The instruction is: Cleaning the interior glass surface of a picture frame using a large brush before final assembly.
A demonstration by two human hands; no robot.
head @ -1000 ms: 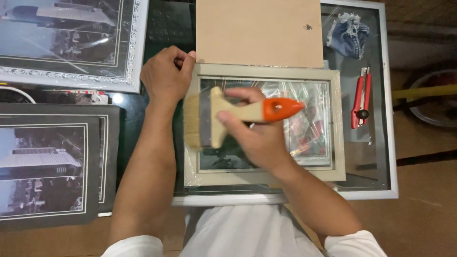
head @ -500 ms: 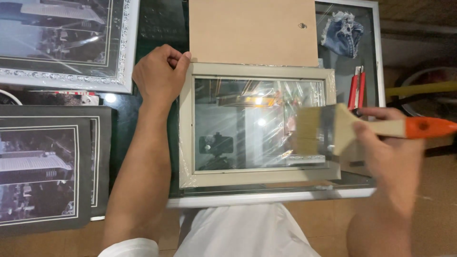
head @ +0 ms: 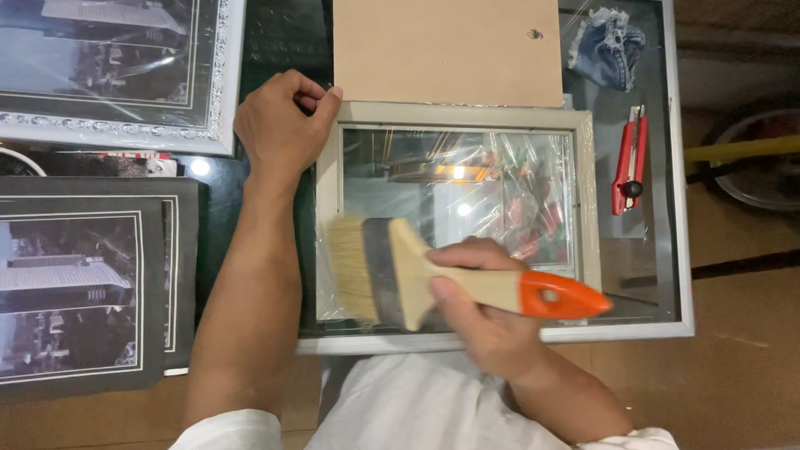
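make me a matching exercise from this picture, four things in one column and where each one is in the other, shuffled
Things:
1. brush
2. cutter
3. board
4. denim scrap

Places:
A. far right corner of the glass table, beyond the cutter
B. in the right hand, bristles over the frame's lower left corner
C. lying right of the frame
D. just beyond the frame's far edge

Pairs: 1-B, 2-C, 3-D, 4-A
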